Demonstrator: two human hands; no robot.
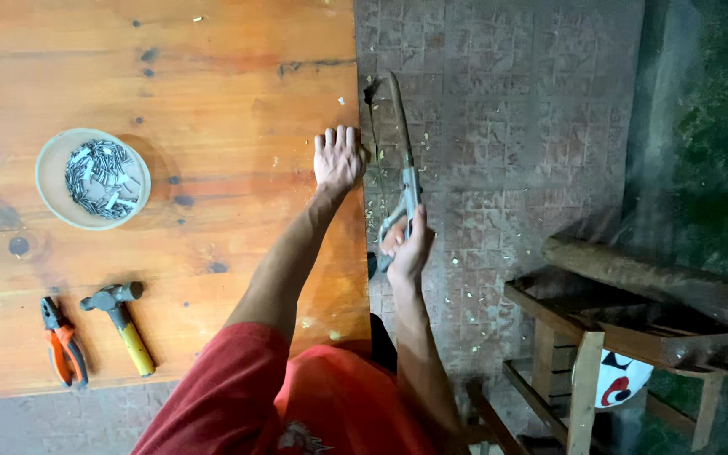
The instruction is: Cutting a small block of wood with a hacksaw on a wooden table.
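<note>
My left hand [337, 158] lies flat, fingers apart, on the edge of a wooden table [212, 101]. Just beyond that edge my right hand [406, 248] grips the grey handle of a hand saw [401, 139]. The saw's blade runs away from me alongside the table edge, close to my left fingertips. Sawdust lies on the paved floor under the blade. What the blade is touching is hard to tell.
On the table are a shallow bowl of nails [93, 178], a yellow-handled hammer [121, 324] and orange-handled pliers [63, 343]. A wooden frame or bench [634, 329] stands on the tiled floor to the right, with a white and red object [621, 379] under it.
</note>
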